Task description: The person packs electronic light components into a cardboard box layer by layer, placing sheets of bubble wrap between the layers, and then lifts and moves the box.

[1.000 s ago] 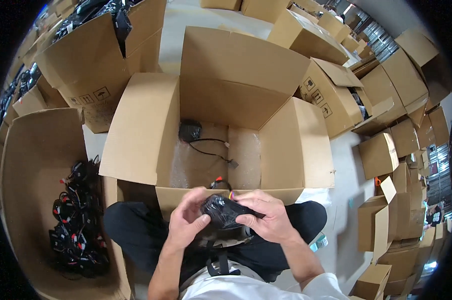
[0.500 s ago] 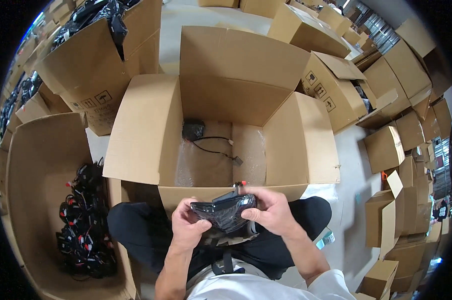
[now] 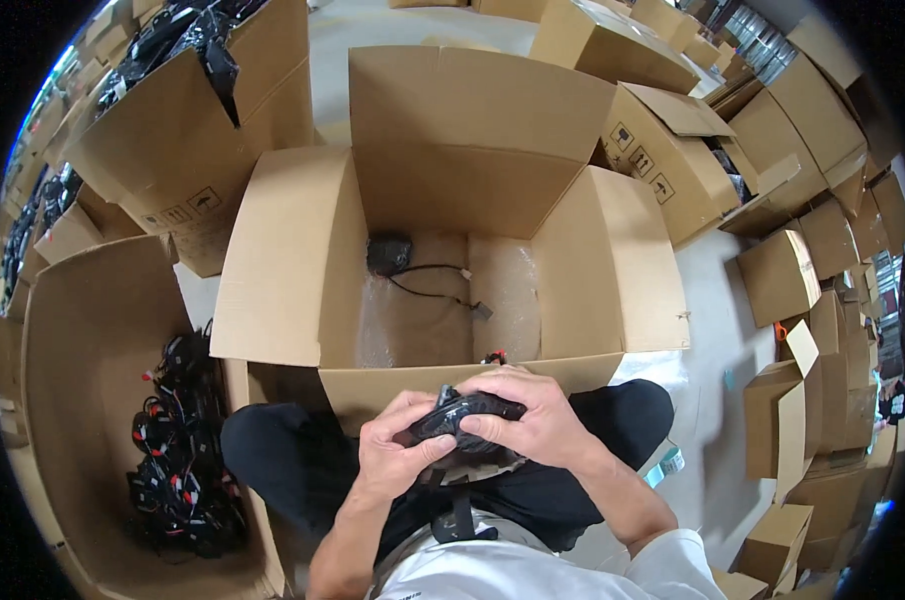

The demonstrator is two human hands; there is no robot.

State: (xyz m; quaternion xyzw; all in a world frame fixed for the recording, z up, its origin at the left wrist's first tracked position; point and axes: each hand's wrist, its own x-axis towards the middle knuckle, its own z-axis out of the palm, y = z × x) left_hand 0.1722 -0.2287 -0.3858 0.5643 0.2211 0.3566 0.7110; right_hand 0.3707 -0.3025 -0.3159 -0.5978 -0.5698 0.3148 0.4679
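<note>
Above my lap, both hands grip a glossy black plastic-wrapped part (image 3: 478, 408). My left hand (image 3: 395, 452) closes on its left side, the thumb across the near face. On the other side my right hand (image 3: 533, 420) has its fingers curled over the far edge and its thumb on the front. Small red and black pieces (image 3: 496, 357) show just beyond the right fingers; whether they join the part I cannot tell. Right in front stands an open cardboard box (image 3: 413, 385). Inside, a black wrapped part (image 3: 388, 254) with a black cable (image 3: 435, 293) rests on the bottom.
To my left, a tall open carton (image 3: 103, 330) holds a heap of black cabled parts (image 3: 185, 450) with red bits. Another carton (image 3: 188, 150) at the far left is filled with black bags. More cartons (image 3: 663, 165) stand to the right, and a pale blue-green packet (image 3: 668, 465) lies on the floor.
The wrapped part has tilted in my hands and now looks bunched and narrower. My hands have come closer together, with the right fingers further over its far edge.
</note>
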